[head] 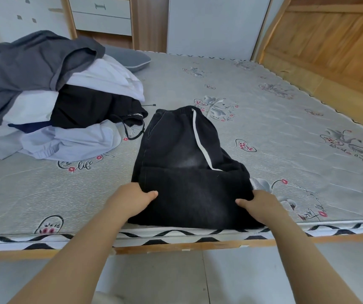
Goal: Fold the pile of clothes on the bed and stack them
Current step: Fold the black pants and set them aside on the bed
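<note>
Floral grey mattress (pixel 263 119) on a wooden bed frame (pixel 198 245), tiled floor (pixel 241 277).

Wooden headboard (pixel 329 40) right; white drawers (pixel 101 14) behind; pale tiled floor (pixel 220 277).

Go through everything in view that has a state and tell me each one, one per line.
Black trousers with a white side stripe: partly folded, flat on the bed.
Left hand: grips the trousers' near left edge.
Right hand: grips the near right edge.
Heap of grey, white and black clothes: unfolded.
White drawers: closed.
</note>
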